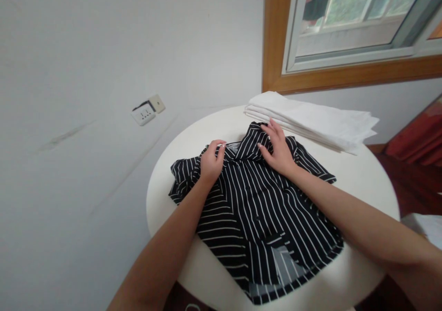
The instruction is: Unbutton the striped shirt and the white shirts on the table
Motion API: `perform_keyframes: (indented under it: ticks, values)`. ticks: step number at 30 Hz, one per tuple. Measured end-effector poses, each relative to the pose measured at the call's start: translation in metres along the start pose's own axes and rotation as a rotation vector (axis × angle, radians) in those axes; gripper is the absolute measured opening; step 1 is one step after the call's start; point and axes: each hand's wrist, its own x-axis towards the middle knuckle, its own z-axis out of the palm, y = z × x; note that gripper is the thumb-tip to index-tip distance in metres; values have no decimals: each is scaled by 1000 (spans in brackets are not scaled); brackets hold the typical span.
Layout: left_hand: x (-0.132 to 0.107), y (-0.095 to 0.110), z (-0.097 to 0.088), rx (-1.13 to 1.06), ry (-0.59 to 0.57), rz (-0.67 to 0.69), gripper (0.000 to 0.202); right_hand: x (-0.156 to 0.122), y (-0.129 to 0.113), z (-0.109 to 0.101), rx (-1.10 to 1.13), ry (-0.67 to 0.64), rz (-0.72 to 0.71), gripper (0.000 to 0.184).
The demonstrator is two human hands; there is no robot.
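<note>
A black shirt with white stripes lies spread on a round white table, collar at the far side. My left hand rests on the shirt's left shoulder, its fingers curled and pinching the fabric by the collar. My right hand lies on the collar, fingers stretched and pressed flat on the cloth. Both forearms reach in over the shirt from the near edge.
A stack of folded white cloth sits at the table's far edge, just beyond the collar. A wall socket is on the white wall to the left. A wood-framed window is above; red fabric shows at right.
</note>
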Motion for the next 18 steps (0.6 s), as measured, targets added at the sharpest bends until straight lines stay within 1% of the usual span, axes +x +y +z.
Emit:
perform_keyframes:
  ticks: [2, 3, 4, 6, 8, 9, 11, 13, 14, 16, 18]
  values:
    - [0, 6, -1, 16, -1, 46, 26, -3, -14, 3, -215, -201, -203, 45]
    - [0, 10, -2, 27, -4, 75, 27, -4, -19, 6, -283, -275, -270, 43]
    - [0, 13, -3, 39, -11, 108, 28, -4, -21, 9, -325, -321, -312, 41]
    - [1, 18, -6, 70, -33, 173, 29, -3, -23, 14, -343, -325, -330, 30]
    - [2, 20, -11, 108, -29, 200, 29, -1, -23, 15, -290, -253, -292, 18]
    - [4, 20, -14, 122, -3, 194, 29, 0, -24, 14, -238, -206, -264, 16]
    - [6, 17, -20, 130, 86, 160, 29, 3, -30, 7, -94, -117, -200, 16]
    - [9, 14, -25, 136, 149, 132, 28, 6, -41, 0, 54, -75, -121, 17]
    - [9, 13, -25, 149, 148, 131, 28, 6, -47, -3, 112, -67, -74, 18]
    - [9, 13, -24, 198, 94, 153, 27, 7, -56, -6, 195, -61, 29, 21]
    - [8, 19, -21, 247, 48, 195, 26, 5, -58, -3, 265, -49, 123, 23]
